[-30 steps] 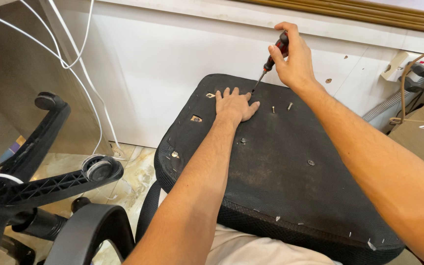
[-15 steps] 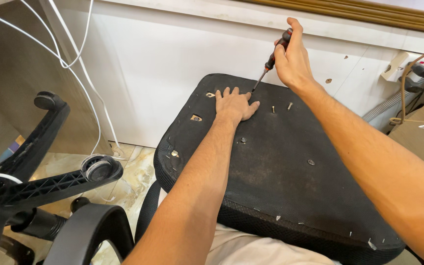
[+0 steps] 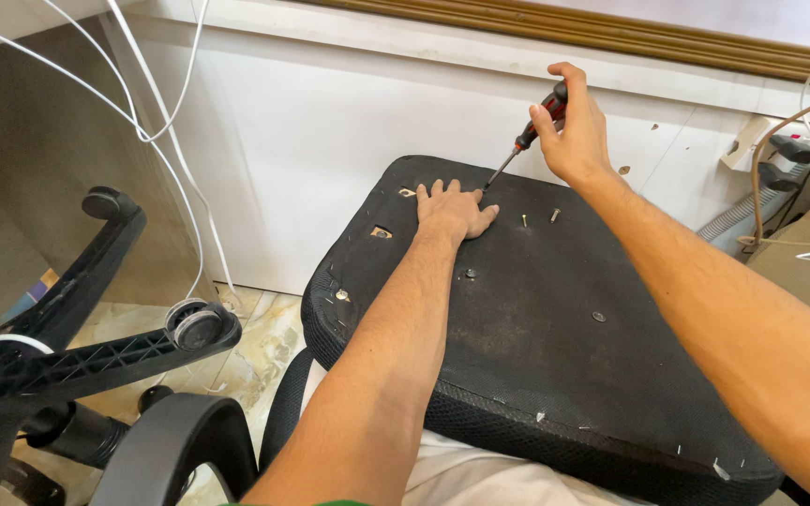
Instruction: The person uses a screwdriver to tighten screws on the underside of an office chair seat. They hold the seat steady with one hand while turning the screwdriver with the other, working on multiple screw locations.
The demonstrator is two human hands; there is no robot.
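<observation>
At the lower left of the frame a black wheeled chair base (image 3: 96, 351) is lying on the floor, with white cables (image 3: 157, 122) hanging above it. Mid-frame, the left hand (image 3: 450, 211) is pressing open and flat on the upturned black seat (image 3: 536, 328). At upper right, the right hand (image 3: 574, 126) is gripping a screwdriver (image 3: 529, 141), its shaft slanting down-left, tip touching the seat beside the left fingers; two loose screws (image 3: 538, 218) are standing nearby.

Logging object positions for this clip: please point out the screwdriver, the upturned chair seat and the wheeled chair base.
screwdriver (image 3: 538, 120): head view, on the red and black handle below the right hand.
upturned chair seat (image 3: 555, 365): head view, on the bare black underside.
wheeled chair base (image 3: 96, 354): head view, on a black spoke.
</observation>
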